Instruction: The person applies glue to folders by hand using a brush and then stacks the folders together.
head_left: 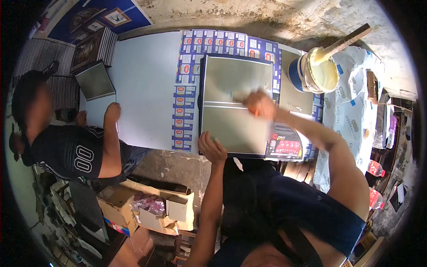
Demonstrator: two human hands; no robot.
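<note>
Two grey-brown boards (238,131) lie one above the other on a dark-edged sheet (201,95), with white lines across the gap between them. My right hand (261,106) is closed on a brush (241,96), blurred by motion, over the lower part of the far board. A bit of orange shows beneath that hand. My left hand (212,147) rests on the near left corner of the near board, fingers stretched out and holding nothing. Blue-and-white printed sheets (184,104) spread under the work. A wet-looking sheen covers part of the far board.
A bucket of pale yellow paste (327,75) with a wooden stick (342,43) stands at the back right. Across the white table (142,89), a co-worker (75,147) handles a framed grey panel (94,81). An open cardboard box (118,207) sits below left. Red-labelled bottles (376,168) are at the right.
</note>
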